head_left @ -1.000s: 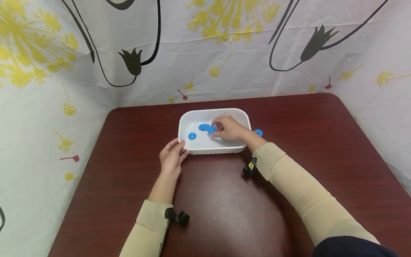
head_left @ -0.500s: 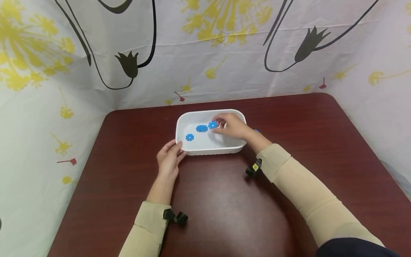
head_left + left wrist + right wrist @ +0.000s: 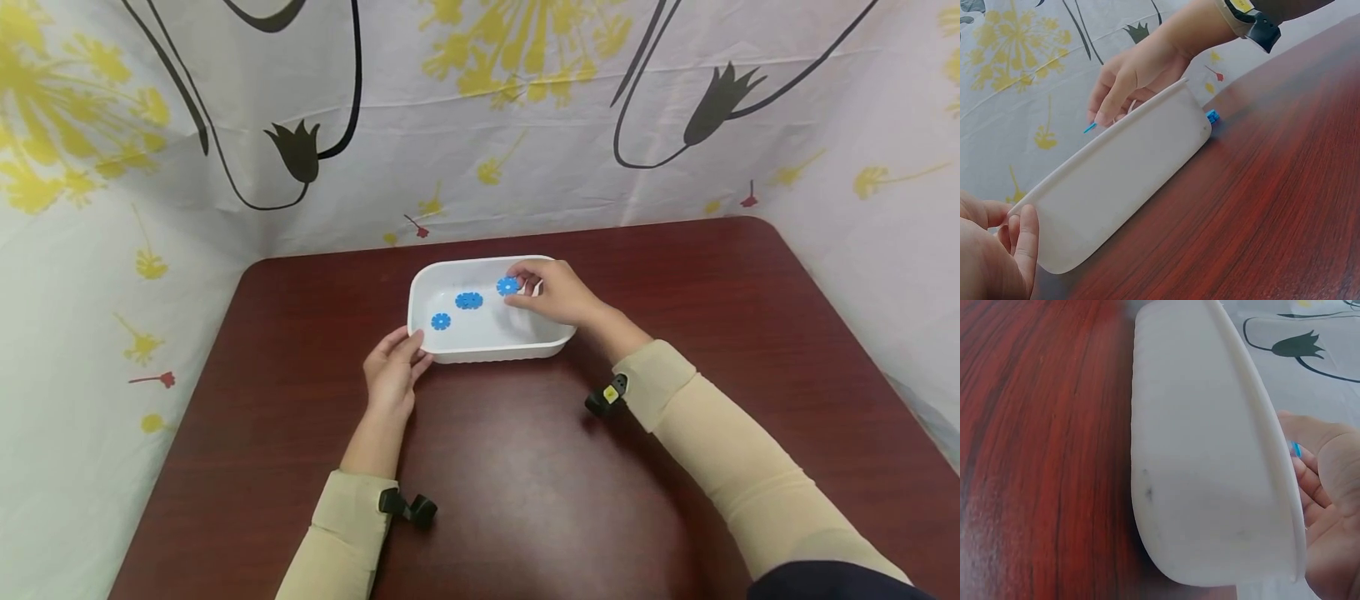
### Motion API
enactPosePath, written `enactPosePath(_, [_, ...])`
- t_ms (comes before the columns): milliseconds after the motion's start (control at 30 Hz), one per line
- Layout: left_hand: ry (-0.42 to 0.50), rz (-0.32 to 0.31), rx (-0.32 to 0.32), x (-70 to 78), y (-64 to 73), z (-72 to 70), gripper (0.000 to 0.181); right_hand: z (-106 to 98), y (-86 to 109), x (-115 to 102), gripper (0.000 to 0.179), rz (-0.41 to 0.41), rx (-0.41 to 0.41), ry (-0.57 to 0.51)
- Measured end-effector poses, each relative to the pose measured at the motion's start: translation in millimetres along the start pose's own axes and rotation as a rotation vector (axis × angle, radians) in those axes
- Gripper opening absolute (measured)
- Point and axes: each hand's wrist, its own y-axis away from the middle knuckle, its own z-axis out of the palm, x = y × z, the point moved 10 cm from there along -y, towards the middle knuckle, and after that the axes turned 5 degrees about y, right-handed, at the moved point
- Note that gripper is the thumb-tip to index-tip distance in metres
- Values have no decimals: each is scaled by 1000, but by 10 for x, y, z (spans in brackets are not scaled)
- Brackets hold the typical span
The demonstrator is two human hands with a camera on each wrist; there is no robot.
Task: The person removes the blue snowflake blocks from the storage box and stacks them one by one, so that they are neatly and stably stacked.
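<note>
A white plastic tray (image 3: 495, 354) stands on the table, its left front corner pinched between the thumb and fingers of my left hand (image 3: 392, 371). Above the tray's right half, my right hand (image 3: 558, 292) pinches a blue notched snowflake disc (image 3: 507, 286) by its edge. The left wrist view catches this disc (image 3: 1090, 127) edge-on, just above the rim. Inside the tray lie a single blue disc (image 3: 441, 322) at the left and an overlapping pair of discs (image 3: 468, 301) near the middle. My right forearm hides part of the tray's right end.
Another blue piece (image 3: 1212, 116) sits on the table just past the tray's far end in the left wrist view; the right arm covers it in the head view. Dark red wooden table (image 3: 510, 467) surrounds the tray, and a patterned cloth (image 3: 480, 167) hangs behind it.
The right hand has lifted the blue disc away from the overlapping discs and moved it right and up. The left hand keeps its hold on the tray's corner.
</note>
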Motion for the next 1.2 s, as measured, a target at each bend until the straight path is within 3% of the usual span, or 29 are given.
enactPosePath(600, [8, -4, 6, -5, 11, 2, 39, -285, 185, 201, 35, 36, 154, -16])
enactPosePath(1200, [14, -13, 10, -6, 27, 11, 38, -429, 343, 395, 32, 82, 191, -37])
